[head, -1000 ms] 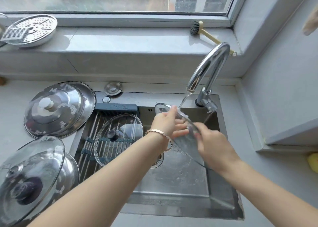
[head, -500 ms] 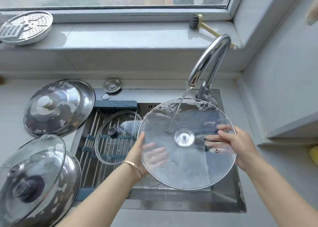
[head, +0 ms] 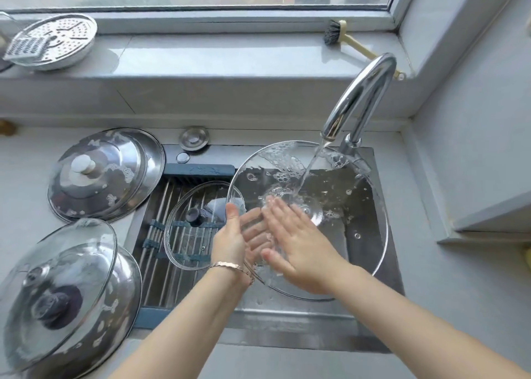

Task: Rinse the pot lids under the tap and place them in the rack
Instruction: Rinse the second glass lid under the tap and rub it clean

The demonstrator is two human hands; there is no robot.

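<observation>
Over the sink (head: 301, 324), under the running tap (head: 359, 97), a large glass lid (head: 353, 235) is held tilted toward the person. Suds cling along its far rim, and the water stream (head: 307, 174) strikes near its centre. The left hand (head: 232, 240) pinches the lid's left edge, with the thumb on the near face and the other fingers spread behind the glass, visible through it. The right hand (head: 301, 252) lies flat on the near face with its fingers straight and close together, the fingertips just short of where the water lands. To the left, a smaller glass lid (head: 184, 243) with a dark knob lies on the rack (head: 161, 206) across the sink's left part, its right edge hidden behind the left hand. Further left on the counter sit soapy steel lids (head: 115, 177), and nearer, a domed glass lid (head: 57, 278) rests on another steel one.
</observation>
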